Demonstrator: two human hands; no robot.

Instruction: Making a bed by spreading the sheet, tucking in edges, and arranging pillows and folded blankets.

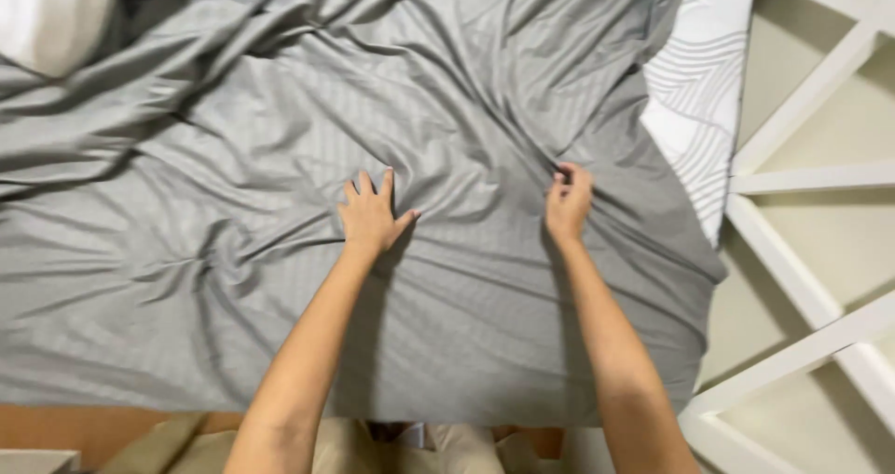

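Head view: the grey sheet (280, 250) covers the bed. The left hand (370, 215) lies flat and open at centre, holding nothing; the right hand (567, 199), at its 3 o'clock, pinches a fold. A hard tug could bunch fresh wrinkles or bare more of the mattress (699, 92).

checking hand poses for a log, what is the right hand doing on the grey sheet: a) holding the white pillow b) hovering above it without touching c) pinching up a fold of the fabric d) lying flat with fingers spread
c: the right hand has its fingers curled together on a gathered fold of the grey striped sheet, with creases radiating from the grip, while the left hand is the one lying flat with fingers spread.
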